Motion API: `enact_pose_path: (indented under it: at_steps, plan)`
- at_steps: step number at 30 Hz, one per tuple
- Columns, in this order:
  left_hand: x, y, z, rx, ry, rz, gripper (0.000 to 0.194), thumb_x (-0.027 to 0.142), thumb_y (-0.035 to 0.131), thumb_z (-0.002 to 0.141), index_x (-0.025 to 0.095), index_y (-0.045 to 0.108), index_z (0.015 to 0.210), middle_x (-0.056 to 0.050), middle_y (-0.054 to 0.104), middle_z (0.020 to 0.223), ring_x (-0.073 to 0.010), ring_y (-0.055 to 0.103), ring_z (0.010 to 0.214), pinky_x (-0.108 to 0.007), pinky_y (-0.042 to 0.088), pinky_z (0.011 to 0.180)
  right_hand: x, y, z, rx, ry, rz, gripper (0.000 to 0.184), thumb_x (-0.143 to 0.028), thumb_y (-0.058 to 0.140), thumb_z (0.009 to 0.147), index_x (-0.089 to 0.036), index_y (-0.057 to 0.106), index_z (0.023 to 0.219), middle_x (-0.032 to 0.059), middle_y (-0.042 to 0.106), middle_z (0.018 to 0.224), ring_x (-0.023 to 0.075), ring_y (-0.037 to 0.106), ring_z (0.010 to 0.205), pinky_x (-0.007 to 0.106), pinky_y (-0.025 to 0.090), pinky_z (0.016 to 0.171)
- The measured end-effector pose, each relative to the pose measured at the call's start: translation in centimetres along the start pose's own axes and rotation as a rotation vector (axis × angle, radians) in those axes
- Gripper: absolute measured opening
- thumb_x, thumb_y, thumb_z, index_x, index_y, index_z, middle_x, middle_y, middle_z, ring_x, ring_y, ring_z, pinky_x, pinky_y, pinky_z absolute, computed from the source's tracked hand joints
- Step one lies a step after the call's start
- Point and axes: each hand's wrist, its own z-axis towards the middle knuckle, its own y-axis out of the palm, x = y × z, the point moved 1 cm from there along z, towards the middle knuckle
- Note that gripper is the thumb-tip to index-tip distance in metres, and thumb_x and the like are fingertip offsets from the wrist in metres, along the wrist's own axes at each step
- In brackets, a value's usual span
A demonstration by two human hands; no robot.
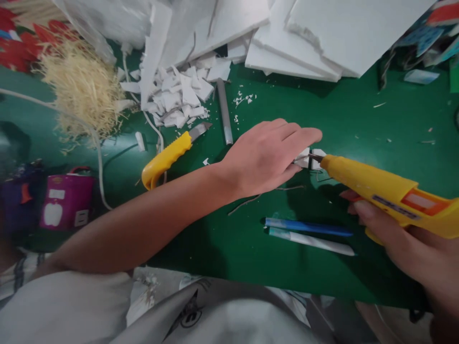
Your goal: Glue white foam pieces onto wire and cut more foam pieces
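My left hand (267,155) reaches across the green mat (358,114), its fingers closed round small white foam pieces (304,159) that it holds down on the mat. My right hand (390,234) grips a yellow glue gun (390,191) at the lower right. The gun's dark nozzle touches the foam pieces right at my left fingertips.
A yellow utility knife (168,157) and a grey blade strip (224,112) lie left of my left hand. Two pens (308,234) lie below it. White foam boards (322,33) and scraps (179,95) fill the back; a straw-like pile (82,86) and a pink tin (66,200) are at the left.
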Motion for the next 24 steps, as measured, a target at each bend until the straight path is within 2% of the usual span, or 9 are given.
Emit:
enact_pose_path:
  at_steps: [3,8,13,18,22,24]
  plan:
    - [-0.1,0.0,-0.1,-0.009,-0.004,0.027,0.038,0.023,0.055,0.100,0.021,0.054,0.138,-0.008,0.072,0.125,-0.0287,0.068,0.117,-0.046,0.054,0.102,-0.9,0.0,0.2,0.043,0.067,0.033,0.035,-0.063,0.059,0.096,-0.034,0.077,0.102,0.0027,0.082,0.094,0.0270,0.079,0.083,0.040,0.066,0.075]
    - [-0.1,-0.2,-0.1,-0.044,-0.001,0.034,0.039,0.023,0.052,0.100,0.023,0.053,0.139,-0.008,0.071,0.127,-0.0301,0.068,0.118,-0.050,0.054,0.102,-1.6,0.2,0.1,0.050,0.121,0.122,0.032,-0.063,0.063,0.094,-0.035,0.077,0.100,0.0014,0.082,0.093,0.0258,0.079,0.083,0.038,0.067,0.074]
    - [-0.1,-0.2,-0.1,-0.048,-0.008,0.028,0.043,0.026,0.057,0.099,0.023,0.051,0.142,-0.009,0.070,0.129,-0.0304,0.067,0.120,-0.050,0.054,0.102,-1.2,0.1,0.2,0.060,0.087,0.022,0.036,-0.065,0.060,0.095,-0.034,0.077,0.102,0.0032,0.082,0.095,0.0283,0.079,0.086,0.042,0.067,0.077]
    - [-0.2,0.0,-0.1,-0.034,0.000,-0.007,0.044,0.023,0.059,0.098,0.024,0.052,0.141,-0.008,0.071,0.128,-0.0301,0.068,0.119,-0.049,0.054,0.101,-0.8,0.0,0.4,0.058,0.056,0.037,0.036,-0.063,0.062,0.095,-0.032,0.078,0.101,0.0038,0.082,0.094,0.0282,0.080,0.086,0.041,0.067,0.076]
    - [-0.3,0.0,-0.2,-0.018,0.011,-0.030,0.042,0.020,0.055,0.098,0.023,0.052,0.141,-0.009,0.071,0.126,-0.0295,0.068,0.117,-0.047,0.055,0.099,-1.6,-0.1,0.1,0.058,0.136,0.090,0.032,-0.061,0.068,0.091,-0.032,0.079,0.100,0.0043,0.082,0.095,0.0301,0.079,0.085,0.044,0.067,0.075]
    - [-0.3,0.1,-0.1,-0.016,0.015,-0.037,0.043,0.019,0.054,0.099,0.023,0.052,0.141,-0.009,0.071,0.127,-0.0293,0.068,0.117,-0.046,0.055,0.099,-2.2,0.0,-0.2,0.111,0.191,0.153,0.029,-0.059,0.070,0.090,-0.033,0.079,0.097,0.0043,0.082,0.095,0.0306,0.079,0.087,0.046,0.066,0.079]
